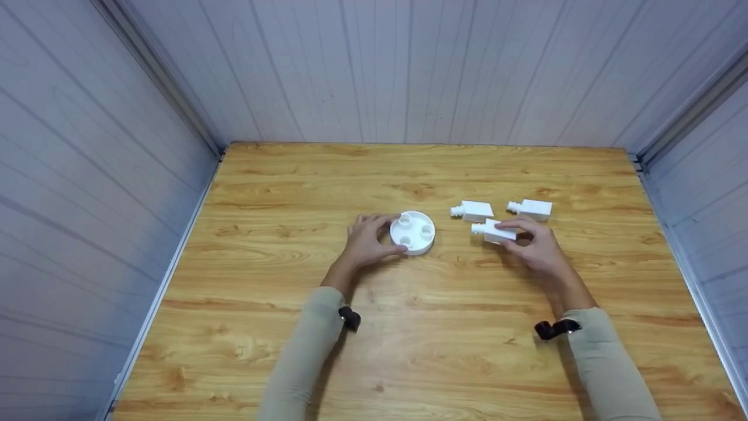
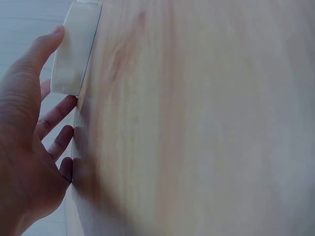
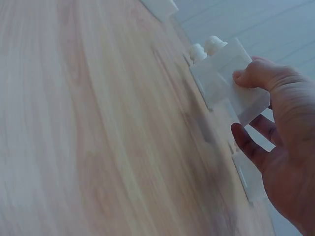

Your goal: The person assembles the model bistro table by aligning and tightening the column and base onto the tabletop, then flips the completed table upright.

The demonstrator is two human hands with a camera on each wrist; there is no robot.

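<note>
L hand (image 1: 367, 241): fingers curled round disc (image 1: 413, 232)
R hand (image 1: 534, 242): pinched block (image 1: 494, 230)
Risk: block could've slipped, loose pinch

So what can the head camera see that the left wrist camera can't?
Only the head view shows the right hand gripping a white block, two more blocks lying behind it, and the three sockets on top of the round disc. Only the left wrist view shows the disc's plain side wall close up, thumb on its edge. Both show the left hand holding the disc on the wooden table.
</note>
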